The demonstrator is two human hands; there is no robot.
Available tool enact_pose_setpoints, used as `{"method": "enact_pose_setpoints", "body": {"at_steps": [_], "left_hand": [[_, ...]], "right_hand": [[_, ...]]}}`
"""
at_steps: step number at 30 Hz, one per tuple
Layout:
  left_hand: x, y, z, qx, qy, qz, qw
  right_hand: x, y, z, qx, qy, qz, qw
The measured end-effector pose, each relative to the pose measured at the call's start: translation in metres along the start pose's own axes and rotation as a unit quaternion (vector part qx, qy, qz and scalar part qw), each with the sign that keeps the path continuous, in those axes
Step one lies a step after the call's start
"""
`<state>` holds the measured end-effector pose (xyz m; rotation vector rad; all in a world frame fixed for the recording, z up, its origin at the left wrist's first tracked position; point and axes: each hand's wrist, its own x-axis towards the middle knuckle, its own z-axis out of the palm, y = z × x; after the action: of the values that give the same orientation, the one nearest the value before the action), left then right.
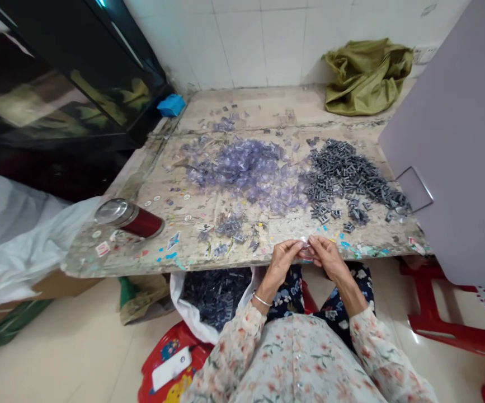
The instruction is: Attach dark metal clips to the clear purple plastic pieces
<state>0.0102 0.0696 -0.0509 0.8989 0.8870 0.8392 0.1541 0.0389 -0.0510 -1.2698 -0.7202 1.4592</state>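
Over the table's front edge, my left hand [283, 258] and my right hand [326, 255] meet with their fingertips pinched. Between them is a small clear plastic piece [305, 244], mostly covered by the fingers. Farther back lies a loose heap of clear, purple-tinted plastic pieces [246, 162]. To its right spreads a pile of small dark grey plastic parts [343, 170]. A smaller cluster of grey parts [230, 225] lies left of my hands. Below the table edge, an open white sack [178, 296] holds many dark parts.
A red flask with a steel lid [141, 220] stands at the table's left. An olive cloth bag [363, 78] and a blue box [170, 104] lie at the back. A grey panel [456, 140] borders the right. A white device [172, 368] rests on a red stool [150, 358].
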Motion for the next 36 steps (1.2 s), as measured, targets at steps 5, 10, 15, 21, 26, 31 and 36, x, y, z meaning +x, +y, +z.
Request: {"method": "enact_pose_setpoints", "body": {"at_steps": [5,10,15,21,26,31,36], "left_hand": [[-0.003,-0.004,0.0,-0.107,0.015,-0.068,0.992],[-0.007,-0.003,0.01,-0.118,0.002,-0.042,0.992],[-0.006,-0.007,0.011,-0.079,0.054,-0.015,0.995],[0.005,-0.011,-0.001,-0.066,0.107,-0.033,0.991],[0.01,-0.013,-0.005,-0.066,0.107,-0.046,0.991],[0.01,-0.018,-0.009,-0.05,0.081,-0.029,0.995],[0.01,-0.022,-0.011,-0.049,0.075,-0.023,0.996]], "right_hand": [[-0.006,0.003,-0.003,-0.002,-0.017,0.009,1.0],[-0.01,0.009,0.005,0.041,0.019,0.003,0.999],[-0.013,0.011,-0.002,-0.113,0.021,-0.039,0.993],[-0.001,-0.003,-0.06,-0.439,0.248,-0.217,0.836],[0.02,-0.01,-0.095,-0.525,0.335,-0.23,0.748],[0.028,-0.01,-0.1,-0.532,0.304,-0.227,0.756],[0.026,-0.01,-0.088,-0.461,0.271,-0.22,0.816]]}}
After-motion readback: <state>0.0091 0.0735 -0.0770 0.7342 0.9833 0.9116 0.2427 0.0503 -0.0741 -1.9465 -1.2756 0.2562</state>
